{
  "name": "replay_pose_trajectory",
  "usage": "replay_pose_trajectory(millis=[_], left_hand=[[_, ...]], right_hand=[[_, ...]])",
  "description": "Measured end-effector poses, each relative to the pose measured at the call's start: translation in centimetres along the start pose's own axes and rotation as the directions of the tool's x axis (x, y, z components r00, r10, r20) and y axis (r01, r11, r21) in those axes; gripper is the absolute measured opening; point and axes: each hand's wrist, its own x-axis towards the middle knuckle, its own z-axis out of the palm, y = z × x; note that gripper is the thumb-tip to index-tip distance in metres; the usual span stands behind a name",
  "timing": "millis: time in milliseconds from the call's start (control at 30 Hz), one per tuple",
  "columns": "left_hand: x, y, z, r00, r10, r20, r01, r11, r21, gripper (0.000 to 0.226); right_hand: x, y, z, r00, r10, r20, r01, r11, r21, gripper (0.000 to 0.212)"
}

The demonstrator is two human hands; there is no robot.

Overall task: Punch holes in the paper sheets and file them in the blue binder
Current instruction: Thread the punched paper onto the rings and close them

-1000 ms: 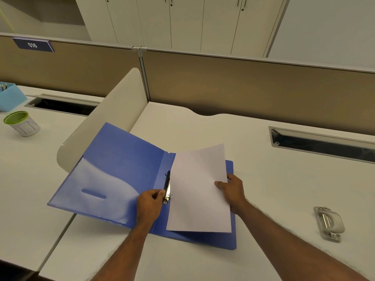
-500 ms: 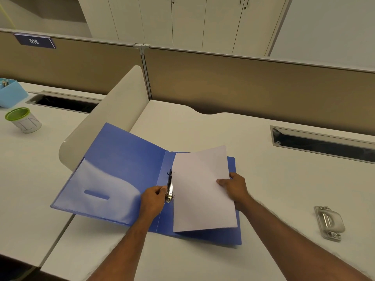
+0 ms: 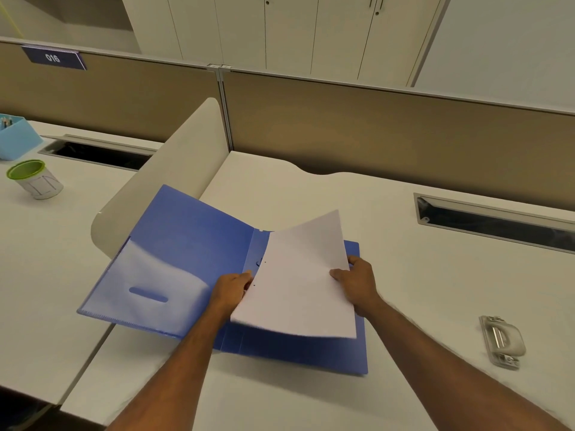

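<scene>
The blue binder (image 3: pixel 186 241) lies open on the white desk, its left cover with a clear pocket resting on the low divider. White paper sheets (image 3: pixel 298 275) hang bowed over the binder's right half, punched holes along their left edge. My right hand (image 3: pixel 354 281) grips the sheets' right edge, thumb on top. My left hand (image 3: pixel 231 289) sits at the spine, fingers curled at the sheets' left edge; the ring clip is mostly hidden under the paper and what the fingers hold cannot be made out.
A grey hole punch (image 3: pixel 502 340) lies on the desk to the right. A cable slot (image 3: pixel 494 219) is cut into the desk at the back right. On the neighbouring desk stand a green-rimmed cup (image 3: pixel 34 180) and a light blue box (image 3: pixel 15 138).
The sheets have shifted left over the spine and now cover the metal ring clip; their left edge has lifted. My left hand stayed at the spine, my right hand moved left with the paper.
</scene>
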Motion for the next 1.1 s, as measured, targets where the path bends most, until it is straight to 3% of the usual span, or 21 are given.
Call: replay_pose_trajectory(millis=[200,467,967,1100], left_hand=[[0.2,-0.7,0.4,0.995,0.084,0.056,-0.091,0.987,0.132,0.014],[0.3,-1.3,0.9,0.984,0.176,0.03,-0.176,0.933,0.313,0.019],[0.1,-3.1,0.8,0.964,0.255,0.075,-0.265,0.904,0.335,0.023],[-0.2,-3.3,1.0,0.964,0.266,0.028,-0.265,0.933,0.242,0.019]], right_hand=[[-0.7,0.3,0.4,0.992,-0.118,-0.051,0.112,0.987,-0.12,0.027],[-1.2,0.5,0.4,0.987,-0.131,-0.088,0.118,0.983,-0.139,0.027],[-2.3,-0.1,0.4,0.981,-0.181,-0.077,0.165,0.97,-0.176,0.028],[-2.8,-0.6,0.4,0.974,-0.212,-0.085,0.193,0.963,-0.191,0.029]])
